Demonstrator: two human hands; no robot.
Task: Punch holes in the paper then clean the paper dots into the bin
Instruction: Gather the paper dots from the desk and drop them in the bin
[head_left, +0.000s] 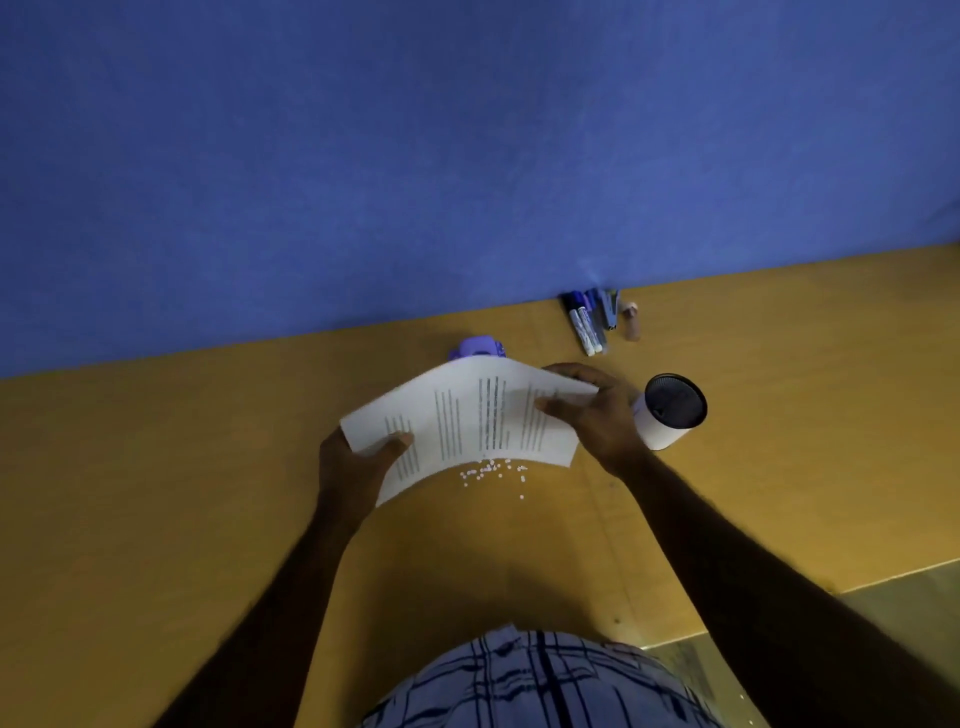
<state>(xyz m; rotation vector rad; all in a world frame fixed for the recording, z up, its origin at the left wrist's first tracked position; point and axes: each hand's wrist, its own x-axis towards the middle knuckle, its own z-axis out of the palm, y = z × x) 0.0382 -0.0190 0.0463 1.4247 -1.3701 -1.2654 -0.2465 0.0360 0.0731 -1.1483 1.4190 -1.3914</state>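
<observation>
A printed white sheet of paper (467, 415) is held bowed above the yellow-brown desk (208, 467). My left hand (358, 467) grips its near left corner, thumb on top. My right hand (592, 415) pinches its far right edge. Several small white paper dots (493, 473) lie scattered on the desk just under the sheet's near edge. A purple hole punch (478, 347) sits behind the paper, mostly hidden by it. A small white cylindrical bin (670, 413) with a dark inside stands just right of my right hand.
Markers (584, 325), a small stapler (609, 307) and a small tan object (631, 322) lie against the blue partition wall (467, 156) at the desk's back edge. The desk's front edge and floor (893, 613) show at lower right.
</observation>
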